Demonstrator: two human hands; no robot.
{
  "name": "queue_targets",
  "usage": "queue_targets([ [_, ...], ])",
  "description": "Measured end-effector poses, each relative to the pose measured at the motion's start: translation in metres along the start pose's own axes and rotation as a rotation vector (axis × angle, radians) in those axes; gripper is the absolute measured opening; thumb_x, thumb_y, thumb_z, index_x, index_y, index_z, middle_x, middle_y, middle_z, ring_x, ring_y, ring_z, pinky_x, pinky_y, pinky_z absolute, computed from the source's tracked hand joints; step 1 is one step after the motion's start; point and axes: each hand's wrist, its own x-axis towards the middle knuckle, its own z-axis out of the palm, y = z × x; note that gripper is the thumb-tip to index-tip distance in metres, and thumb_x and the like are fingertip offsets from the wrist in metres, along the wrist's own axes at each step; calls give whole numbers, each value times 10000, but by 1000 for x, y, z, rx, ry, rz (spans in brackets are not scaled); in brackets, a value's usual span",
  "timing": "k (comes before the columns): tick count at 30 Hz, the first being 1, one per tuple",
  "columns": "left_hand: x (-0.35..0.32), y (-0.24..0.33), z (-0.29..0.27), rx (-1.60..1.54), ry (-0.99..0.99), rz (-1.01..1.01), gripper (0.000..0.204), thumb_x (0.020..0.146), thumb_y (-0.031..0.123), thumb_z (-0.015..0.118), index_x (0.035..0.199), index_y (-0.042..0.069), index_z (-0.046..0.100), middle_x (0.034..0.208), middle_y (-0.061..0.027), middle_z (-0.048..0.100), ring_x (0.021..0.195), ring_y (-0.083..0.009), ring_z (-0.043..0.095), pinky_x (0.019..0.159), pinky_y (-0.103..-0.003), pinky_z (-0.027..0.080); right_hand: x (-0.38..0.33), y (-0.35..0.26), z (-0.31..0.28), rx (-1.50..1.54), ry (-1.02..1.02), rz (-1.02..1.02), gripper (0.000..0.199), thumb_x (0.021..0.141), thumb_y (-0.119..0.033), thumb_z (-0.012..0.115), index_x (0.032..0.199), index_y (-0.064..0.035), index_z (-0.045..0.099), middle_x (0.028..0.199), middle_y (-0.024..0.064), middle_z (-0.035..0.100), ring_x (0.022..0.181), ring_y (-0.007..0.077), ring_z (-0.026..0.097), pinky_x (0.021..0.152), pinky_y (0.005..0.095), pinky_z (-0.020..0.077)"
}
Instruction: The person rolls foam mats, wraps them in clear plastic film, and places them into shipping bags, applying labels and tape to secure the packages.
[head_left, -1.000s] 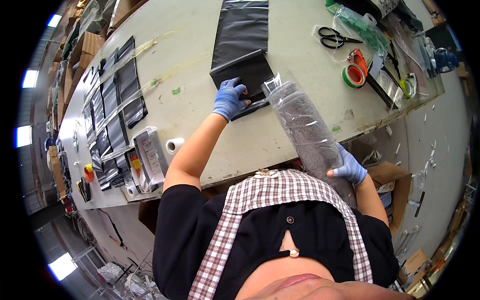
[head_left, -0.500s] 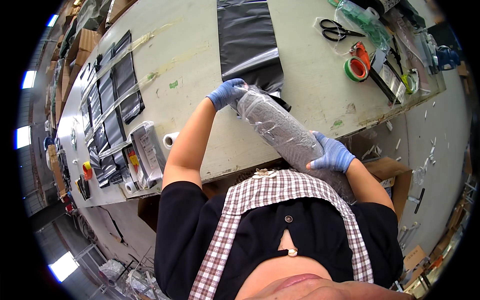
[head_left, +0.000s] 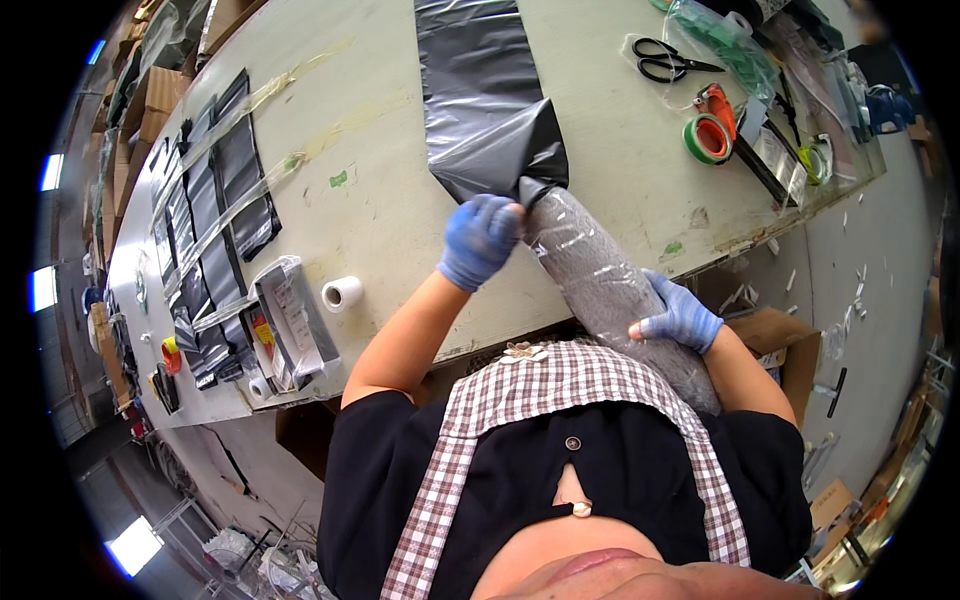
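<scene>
A grey roll (head_left: 602, 262) wrapped in clear plastic film slants from the table's front edge toward my body. My right hand (head_left: 680, 316), in a blue glove, grips it from the right side near its lower part. The far end of the roll meets the mouth of a black plastic bag (head_left: 484, 100) that lies flat across the table. My left hand (head_left: 482, 240), also gloved in blue, is closed on the bag's near edge, beside the roll's far end. The bag's mouth is pulled up into a fold over that end.
More black bags (head_left: 232, 160) lie at the left under clear tape strips. A white roll (head_left: 342, 294) and a plastic box (head_left: 290, 318) stand near the front left. Black scissors (head_left: 668, 62), an orange tape dispenser (head_left: 716, 110) and green tape (head_left: 706, 140) lie at the right.
My left hand has shifted from the roll's far end to the bag's edge and pulled it up. The bag's mouth now folds over the roll's end. My right hand keeps its grip.
</scene>
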Motion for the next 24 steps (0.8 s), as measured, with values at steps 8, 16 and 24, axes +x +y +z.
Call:
queue_targets([
  [8, -19, -19, 48, -211, 103, -826, 499, 780, 119, 740, 1213, 29, 508, 1081, -159, 606, 970, -340, 604, 905, -425, 476, 33, -8, 0, 215, 44, -80, 937, 652, -187, 869, 1446, -5, 405, 1270, 126, 596, 1151, 224, 566, 1013, 346, 440],
  [16, 22, -55, 61, -51, -296, -991, 232, 903, 168, 573, 1104, 62, 621, 968, -246, 679, 903, -451, 631, 781, -506, 496, 102, -78, 19, -441, 335, -158, 965, 680, -440, 827, 1437, -8, 413, 1305, 229, 580, 1159, 316, 599, 1005, 389, 459],
  [24, -48, -178, 45, -205, 14, -1236, 275, 872, 141, 626, 1128, 43, 640, 963, -178, 718, 856, -321, 679, 769, -391, 515, 229, -142, 75, -963, 548, -424, 693, 951, -523, 507, 1454, -60, 390, 1293, 259, 561, 1131, 377, 605, 955, 450, 484],
])
